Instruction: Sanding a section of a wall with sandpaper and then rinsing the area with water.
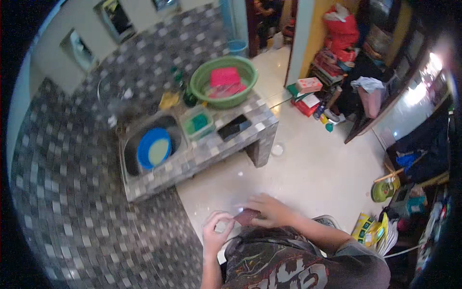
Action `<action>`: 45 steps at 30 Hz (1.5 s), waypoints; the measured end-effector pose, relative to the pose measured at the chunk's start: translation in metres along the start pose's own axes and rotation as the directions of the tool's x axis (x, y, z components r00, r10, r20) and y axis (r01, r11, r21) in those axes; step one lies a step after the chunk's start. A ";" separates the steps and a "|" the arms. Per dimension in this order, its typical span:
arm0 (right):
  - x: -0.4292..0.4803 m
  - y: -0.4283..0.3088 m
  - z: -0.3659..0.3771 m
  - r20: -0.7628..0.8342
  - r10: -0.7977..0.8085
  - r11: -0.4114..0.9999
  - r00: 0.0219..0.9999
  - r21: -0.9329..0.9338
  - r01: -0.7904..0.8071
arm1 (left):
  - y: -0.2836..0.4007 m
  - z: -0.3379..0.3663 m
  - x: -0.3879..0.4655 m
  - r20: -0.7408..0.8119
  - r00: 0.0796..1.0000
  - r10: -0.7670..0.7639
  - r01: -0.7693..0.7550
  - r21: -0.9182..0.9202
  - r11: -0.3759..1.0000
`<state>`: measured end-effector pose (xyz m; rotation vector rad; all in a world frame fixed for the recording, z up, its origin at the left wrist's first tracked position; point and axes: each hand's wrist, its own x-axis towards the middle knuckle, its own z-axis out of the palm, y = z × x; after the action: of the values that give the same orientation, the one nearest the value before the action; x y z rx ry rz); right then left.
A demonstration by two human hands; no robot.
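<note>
In front of my waist, a small flat maroon-brown object [248, 217] lies between my hands, too blurred to name more closely. My left hand [216, 231] pinches its near corner, with thumb and forefinger curved into a ring. From the other side my right hand [276, 213] grips it, the fingers spread over its far end. To the left stands a tiled counter [202, 153]. Its metal sink [130, 159] contains a blue basin [142, 151] with cloudy liquid. Beside the sink, a clear plastic container [199, 134] has something green inside.
A green basin [202, 97] with bright pink items sits on the counter's far end, overhanging its edge. On the floor, boxes [308, 85] and small goods line the doorway side. A green gas cylinder [382, 191] and a yellow packet [368, 231] are at right.
</note>
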<state>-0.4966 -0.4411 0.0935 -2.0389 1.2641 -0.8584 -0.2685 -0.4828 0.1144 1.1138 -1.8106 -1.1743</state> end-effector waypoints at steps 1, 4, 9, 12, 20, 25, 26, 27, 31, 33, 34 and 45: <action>0.003 -0.005 -0.003 -0.011 0.035 0.999 0.999 -0.006 -0.035 | 0.002 -0.006 -0.003 -0.002 0.999 0.041 -0.041 -0.015 0.999; 0.022 0.009 0.038 0.006 -0.145 0.989 0.989 -0.011 0.145 | -0.013 -0.033 -0.035 -0.088 0.996 0.023 -0.010 0.148 0.989; 0.062 -0.028 0.085 0.140 -0.427 0.898 0.893 0.184 0.400 | -0.029 -0.074 -0.120 -0.307 0.932 -0.193 0.247 0.148 0.958; 0.060 -0.050 0.097 0.243 -0.373 0.926 0.895 0.161 0.342 | -0.053 -0.085 -0.163 -0.362 0.907 -0.213 0.222 -0.016 0.975; -0.042 -0.067 0.123 0.051 -0.131 0.991 0.990 0.027 0.129 | -0.064 -0.086 -0.189 -0.192 0.934 -0.301 0.270 -0.173 0.947; -0.133 -0.084 0.116 -0.075 0.162 0.987 0.984 -0.014 -0.163 | -0.039 -0.057 -0.170 0.073 0.977 -0.200 0.208 -0.141 0.968; -0.145 -0.087 0.113 -0.110 0.184 0.983 0.977 -0.002 -0.185 | -0.031 -0.049 -0.166 0.131 0.966 -0.222 0.239 -0.130 0.962; -0.155 -0.089 0.112 -0.153 0.211 0.977 0.965 0.011 -0.212 | -0.025 -0.044 -0.160 0.198 0.950 -0.241 0.266 -0.112 0.957; -0.164 -0.086 0.105 -0.062 0.353 0.936 0.934 0.017 -0.353 | -0.019 -0.036 -0.133 0.246 0.968 -0.045 0.045 0.005 0.999; -0.150 -0.068 0.111 -0.147 0.277 0.961 0.950 0.016 -0.278 | -0.009 -0.040 -0.115 0.226 0.974 0.022 -0.037 0.062 0.997; -0.138 -0.059 0.107 -0.057 0.270 0.962 0.961 0.048 -0.268 | -0.003 -0.041 -0.107 0.202 0.976 0.075 -0.099 0.111 0.989; -0.069 0.033 -0.020 -0.369 -0.057 0.988 0.928 0.116 0.106 | 0.028 0.017 -0.003 0.090 0.995 -0.035 0.022 0.136 0.990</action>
<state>-0.5535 -0.3931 0.0660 -1.8917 1.2767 -1.3755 -0.2900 -0.4679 0.1341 1.1823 -1.9762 -1.1506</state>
